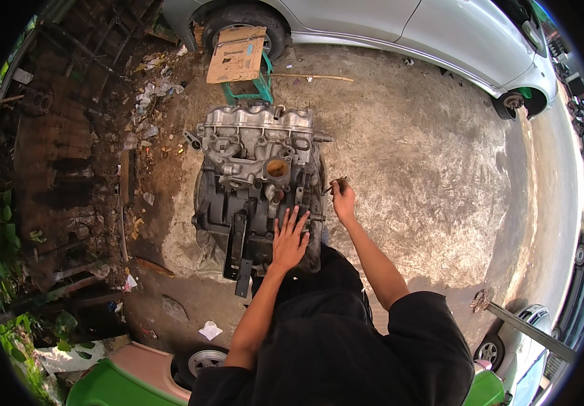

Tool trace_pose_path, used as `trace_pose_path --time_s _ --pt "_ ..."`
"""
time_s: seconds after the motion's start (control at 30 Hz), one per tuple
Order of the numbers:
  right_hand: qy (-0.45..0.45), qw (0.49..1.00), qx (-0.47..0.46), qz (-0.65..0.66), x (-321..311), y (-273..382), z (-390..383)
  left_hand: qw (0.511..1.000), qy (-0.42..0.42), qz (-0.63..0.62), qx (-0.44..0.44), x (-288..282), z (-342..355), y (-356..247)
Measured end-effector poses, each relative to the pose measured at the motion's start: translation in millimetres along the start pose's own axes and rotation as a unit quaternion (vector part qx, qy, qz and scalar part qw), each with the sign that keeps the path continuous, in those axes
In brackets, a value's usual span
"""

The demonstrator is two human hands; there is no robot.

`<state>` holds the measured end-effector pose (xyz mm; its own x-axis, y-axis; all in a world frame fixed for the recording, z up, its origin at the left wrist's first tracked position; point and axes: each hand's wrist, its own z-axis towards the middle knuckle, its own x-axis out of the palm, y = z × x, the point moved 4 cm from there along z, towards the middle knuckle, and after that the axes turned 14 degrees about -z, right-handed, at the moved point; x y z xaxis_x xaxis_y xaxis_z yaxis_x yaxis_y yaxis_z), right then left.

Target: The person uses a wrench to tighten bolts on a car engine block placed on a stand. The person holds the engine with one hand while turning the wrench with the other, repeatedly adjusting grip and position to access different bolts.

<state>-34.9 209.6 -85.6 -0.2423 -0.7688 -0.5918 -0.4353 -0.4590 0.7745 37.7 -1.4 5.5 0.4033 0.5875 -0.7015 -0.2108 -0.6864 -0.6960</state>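
Observation:
A car engine (238, 203) stands in front of me, with a silvery ribbed cover on its far side and a round port (277, 168) in the cast metal part facing up. My left hand (290, 240) lies flat on the dark near right part of the engine, fingers spread. Just off the engine's right side, my right hand (342, 198) is closed in a pinch. A small dark metal piece shows at its fingertips, too small to name. A black bracket (235, 240) projects from the engine's near side, left of my left hand.
Beyond the engine, a green stool (258, 88) bears a cardboard sheet (238, 64) with wrenches on it. A silver car (400, 34) stands behind, one wheel off at right. A thin stick (326, 78) lies on the concrete; litter (149, 101) and planks lie left.

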Motion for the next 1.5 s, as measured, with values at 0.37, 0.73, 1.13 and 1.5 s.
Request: trace_pose_path --time_s 0.37,0.73,1.13,1.5 --pt "0.072 0.990 -0.041 -0.110 28 17 55 0.997 0.075 -0.018 -0.010 -1 3 11" --pt "0.125 0.977 -0.003 -0.170 55 9 92 0.994 0.102 -0.021 -0.020 -2 5 14" --pt "0.145 0.971 0.003 -0.188 72 26 87 0.996 0.087 -0.013 -0.023 -1 4 12" --pt "0.006 0.996 -0.087 -0.002 39 29 -56 0.996 0.085 -0.012 -0.023 -2 4 10"
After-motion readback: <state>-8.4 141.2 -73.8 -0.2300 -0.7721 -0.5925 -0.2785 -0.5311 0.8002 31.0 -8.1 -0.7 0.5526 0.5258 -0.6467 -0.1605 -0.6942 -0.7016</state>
